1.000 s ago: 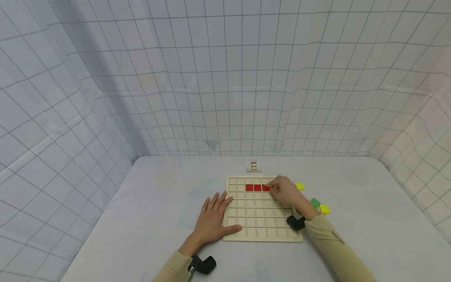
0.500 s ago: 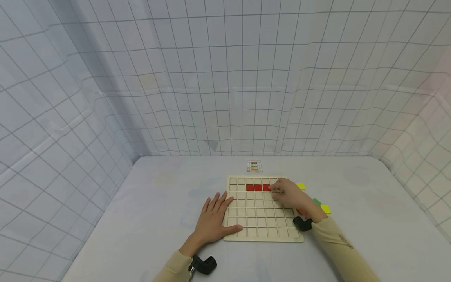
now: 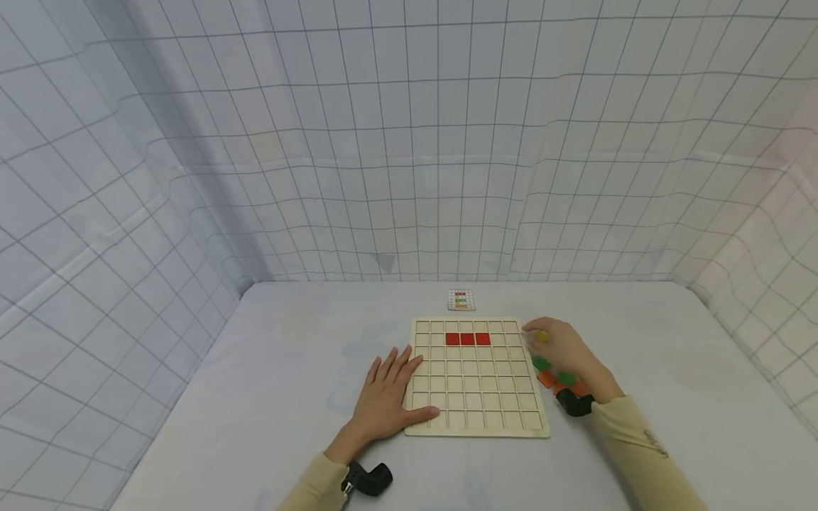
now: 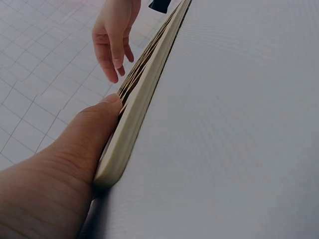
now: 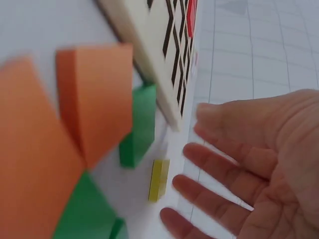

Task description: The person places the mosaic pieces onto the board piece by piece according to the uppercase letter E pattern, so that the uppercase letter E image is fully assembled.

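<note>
My left hand lies with spread fingers over the left edge of a wooden grid board. Its thumb rests on the board's lower left squares, as the left wrist view also shows. Three red square tiles sit side by side in the board's second row. My right hand hovers beyond the board's upper right side, its fingers loosely bent and nothing between them. A yellow tile lies on the table just below those fingertips. Green tiles and orange tiles lie nearer the right wrist.
A small card printted with a coloured grid pattern lies behind the board. White cloth walls with a dark grid enclose the white table at the back and sides. Black camera mounts sit on both wrists.
My right hand has left the third red tile and moved right, off the board to the yellow tile. Green and orange tiles beside the board have come into sight. The left hand stays put.
</note>
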`<state>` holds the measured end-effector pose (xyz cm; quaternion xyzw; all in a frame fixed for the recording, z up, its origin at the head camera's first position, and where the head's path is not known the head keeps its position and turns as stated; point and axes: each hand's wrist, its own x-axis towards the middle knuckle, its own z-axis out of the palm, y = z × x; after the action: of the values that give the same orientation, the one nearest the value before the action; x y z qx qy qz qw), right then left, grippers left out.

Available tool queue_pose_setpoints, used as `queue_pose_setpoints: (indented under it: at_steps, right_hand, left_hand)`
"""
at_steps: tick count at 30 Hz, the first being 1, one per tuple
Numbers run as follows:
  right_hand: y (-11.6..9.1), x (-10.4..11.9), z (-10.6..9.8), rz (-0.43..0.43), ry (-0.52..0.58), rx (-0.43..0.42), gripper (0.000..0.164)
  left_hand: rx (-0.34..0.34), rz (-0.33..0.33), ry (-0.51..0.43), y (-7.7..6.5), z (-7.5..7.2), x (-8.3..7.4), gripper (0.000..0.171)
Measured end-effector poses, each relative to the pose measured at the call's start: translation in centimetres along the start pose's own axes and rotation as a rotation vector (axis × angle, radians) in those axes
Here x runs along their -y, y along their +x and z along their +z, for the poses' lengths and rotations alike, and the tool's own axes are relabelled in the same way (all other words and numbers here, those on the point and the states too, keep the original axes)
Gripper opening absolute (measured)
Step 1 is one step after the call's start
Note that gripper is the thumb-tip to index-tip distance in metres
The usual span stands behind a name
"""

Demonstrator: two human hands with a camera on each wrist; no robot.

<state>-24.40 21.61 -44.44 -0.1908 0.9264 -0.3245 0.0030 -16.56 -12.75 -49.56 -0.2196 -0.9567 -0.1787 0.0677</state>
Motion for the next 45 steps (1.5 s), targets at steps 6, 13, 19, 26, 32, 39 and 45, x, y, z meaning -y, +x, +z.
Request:
queue_pose_setpoints:
  at_steps: [6,13,19,26,32,39,45]
  right_hand:
    - [-0.2,-1.2,-0.5,0.021,-0.160,0.026,0.035]
    - [-0.8,-1.5,-0.7,0.051,-0.199,-0.013,0.032]
    - [-0.8,-1.8,-0.7,0.067,-0.187,-0.050,0.028]
    - [-0.9,-1.8,-0.5,0.135,-0.168,-0.050,0.026]
    - [-0.9,-1.9,-0.7,0.162,-0.124,-0.016,0.026]
    - [-1.0,-1.8,-0.7,0.175,-0.060,-0.007,0.025]
    - [-1.1,-1.8,-0.6,0.155,-0.040,-0.040,0.022]
  left_hand:
    - [0.000,-0.004,0.007,0.0,0.0,0.1,0.095]
    - [-0.004,0.004,0.007,0.0,0.2,0.2,0.095]
    - [0.009,-0.007,0.011,0.0,0.2,0.2,0.095]
    - [0.005,-0.006,0.014,0.0,0.2,0.1,0.095]
    - [0.004,-0.007,0.007,0.0,0.1,0.1,0.095]
    - [0.005,-0.006,0.000,0.0,0.0,0.0,0.094]
    - [0.006,-0.006,-0.012,-0.1,-0.1,0.0,0.094]
